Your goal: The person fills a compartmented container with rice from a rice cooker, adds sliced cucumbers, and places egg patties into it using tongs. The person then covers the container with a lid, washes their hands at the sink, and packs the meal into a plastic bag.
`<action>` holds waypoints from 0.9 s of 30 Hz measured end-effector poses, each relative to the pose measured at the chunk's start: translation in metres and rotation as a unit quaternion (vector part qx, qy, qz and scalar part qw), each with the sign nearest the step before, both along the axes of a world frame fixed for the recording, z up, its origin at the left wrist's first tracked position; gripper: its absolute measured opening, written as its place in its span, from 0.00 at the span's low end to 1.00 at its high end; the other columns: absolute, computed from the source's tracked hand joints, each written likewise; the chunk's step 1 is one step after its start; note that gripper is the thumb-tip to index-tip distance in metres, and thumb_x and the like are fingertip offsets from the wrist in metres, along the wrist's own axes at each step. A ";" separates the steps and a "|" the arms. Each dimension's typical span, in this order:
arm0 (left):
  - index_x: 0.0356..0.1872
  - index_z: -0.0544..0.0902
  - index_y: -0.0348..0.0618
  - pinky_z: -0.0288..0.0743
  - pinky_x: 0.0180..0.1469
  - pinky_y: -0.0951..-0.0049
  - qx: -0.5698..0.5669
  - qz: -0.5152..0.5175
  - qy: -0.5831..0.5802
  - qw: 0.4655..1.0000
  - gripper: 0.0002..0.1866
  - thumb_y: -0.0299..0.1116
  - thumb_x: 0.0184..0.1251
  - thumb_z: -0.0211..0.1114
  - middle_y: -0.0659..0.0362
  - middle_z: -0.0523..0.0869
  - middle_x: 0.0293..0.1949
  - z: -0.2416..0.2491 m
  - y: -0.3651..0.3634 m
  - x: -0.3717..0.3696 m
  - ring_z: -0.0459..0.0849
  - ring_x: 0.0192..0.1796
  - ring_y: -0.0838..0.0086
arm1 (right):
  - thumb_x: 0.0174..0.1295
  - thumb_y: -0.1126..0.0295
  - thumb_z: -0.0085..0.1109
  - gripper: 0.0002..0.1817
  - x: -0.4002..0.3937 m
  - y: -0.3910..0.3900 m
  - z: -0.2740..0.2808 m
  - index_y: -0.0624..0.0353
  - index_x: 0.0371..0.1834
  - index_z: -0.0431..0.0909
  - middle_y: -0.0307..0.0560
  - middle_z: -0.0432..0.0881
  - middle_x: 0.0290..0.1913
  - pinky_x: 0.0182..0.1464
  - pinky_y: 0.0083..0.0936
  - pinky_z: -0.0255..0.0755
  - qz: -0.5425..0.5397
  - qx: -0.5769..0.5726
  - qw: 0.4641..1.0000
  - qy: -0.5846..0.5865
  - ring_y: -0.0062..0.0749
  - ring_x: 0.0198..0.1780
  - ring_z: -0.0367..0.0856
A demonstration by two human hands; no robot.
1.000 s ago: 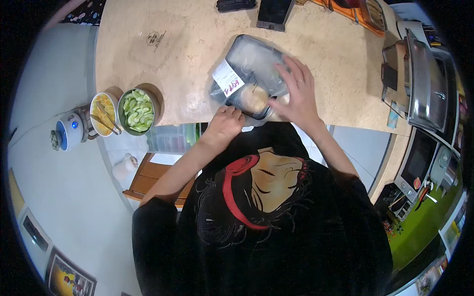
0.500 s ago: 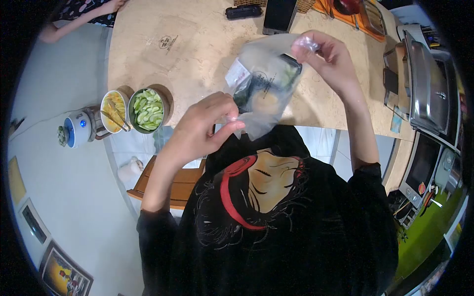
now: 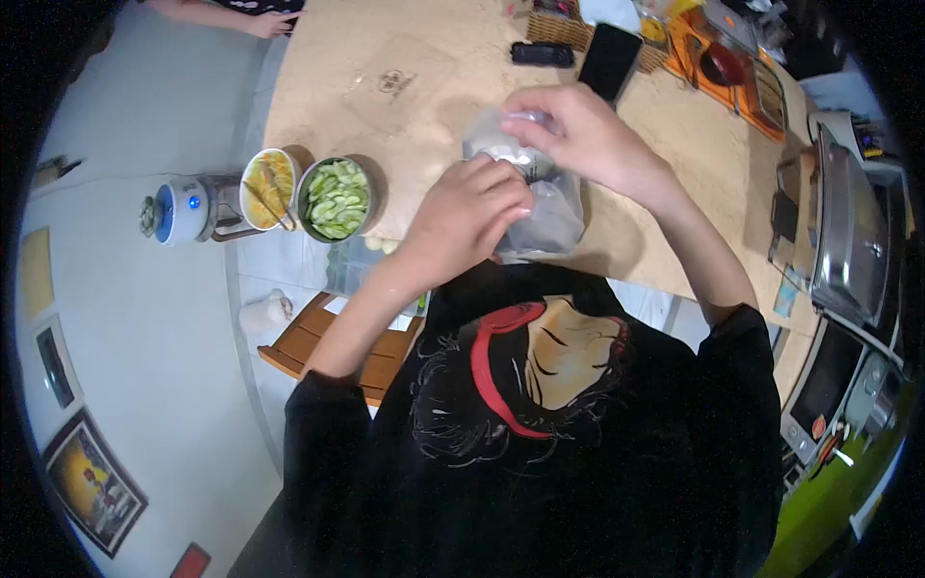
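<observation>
A translucent plastic bag (image 3: 551, 223) stands at the table's near edge, right in front of my body. My left hand (image 3: 467, 214) is closed, its curled fingers pinching the gathered top of the bag from the left. Above it my right hand (image 3: 578, 130) also pinches the bag's top, with thumb and fingers bent together. The bag's contents are mostly hidden behind the cloudy plastic and my hands. Left of my left hand, a bowl of sliced green vegetable (image 3: 334, 199) sits beside a white bowl of yellow-orange shreds (image 3: 270, 188) with tongs in it.
Another flat plastic bag (image 3: 400, 85) lies on the table (image 3: 689, 226). Toward the back are a black phone (image 3: 609, 63), a dark case (image 3: 541, 54) and an orange mat (image 3: 689, 58). Another person's hand (image 3: 273, 23) rests at the far left corner. A steel appliance (image 3: 853, 226) stands right.
My hands have come closer together and drawn the bag's top in; before, they held its mouth spread wide. My view has shifted, so the table things appear further right.
</observation>
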State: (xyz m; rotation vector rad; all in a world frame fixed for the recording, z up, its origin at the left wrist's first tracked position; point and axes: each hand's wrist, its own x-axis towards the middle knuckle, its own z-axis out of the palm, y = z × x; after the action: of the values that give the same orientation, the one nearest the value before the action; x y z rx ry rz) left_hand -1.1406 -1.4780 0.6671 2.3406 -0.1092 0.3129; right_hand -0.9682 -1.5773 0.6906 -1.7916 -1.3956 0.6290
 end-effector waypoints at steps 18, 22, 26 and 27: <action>0.38 0.77 0.38 0.71 0.50 0.63 -0.090 0.143 -0.034 0.985 0.07 0.27 0.60 0.62 0.47 0.77 0.45 -0.028 -0.003 0.022 0.77 0.48 0.53 | 0.61 0.69 0.57 0.10 0.145 -0.036 0.004 0.64 0.40 0.81 0.44 0.85 0.36 0.44 0.23 0.75 -0.249 0.140 0.958 0.011 0.23 0.40 0.82; 0.31 0.79 0.39 0.70 0.48 0.65 -0.101 0.254 -0.043 0.961 0.05 0.26 0.56 0.66 0.51 0.77 0.44 -0.032 -0.016 0.019 0.76 0.45 0.58 | 0.57 0.66 0.60 0.12 0.229 0.001 0.038 0.64 0.38 0.81 0.49 0.85 0.31 0.39 0.32 0.76 -0.289 0.063 0.930 -0.219 0.37 0.35 0.84; 0.31 0.80 0.40 0.69 0.47 0.67 -0.136 0.334 -0.036 0.932 0.05 0.25 0.54 0.68 0.52 0.75 0.42 -0.036 -0.021 0.017 0.75 0.44 0.61 | 0.51 0.66 0.65 0.13 0.300 0.042 -0.009 0.59 0.39 0.79 0.50 0.79 0.36 0.43 0.38 0.72 -0.218 0.069 0.844 -0.485 0.43 0.43 0.78; 0.31 0.80 0.40 0.69 0.47 0.67 -0.137 0.337 -0.035 0.931 0.05 0.25 0.54 0.68 0.52 0.75 0.42 -0.036 -0.021 0.017 0.75 0.44 0.61 | 0.49 0.66 0.66 0.15 0.310 0.050 -0.024 0.58 0.40 0.79 0.50 0.78 0.38 0.45 0.41 0.71 -0.159 0.049 0.819 -0.548 0.48 0.46 0.76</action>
State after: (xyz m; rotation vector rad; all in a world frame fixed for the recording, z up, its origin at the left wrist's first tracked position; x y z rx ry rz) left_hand -1.1238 -1.4991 0.6307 2.0182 0.6769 0.6965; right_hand -0.6586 -1.5276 0.6668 -2.3201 -1.6645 -0.8066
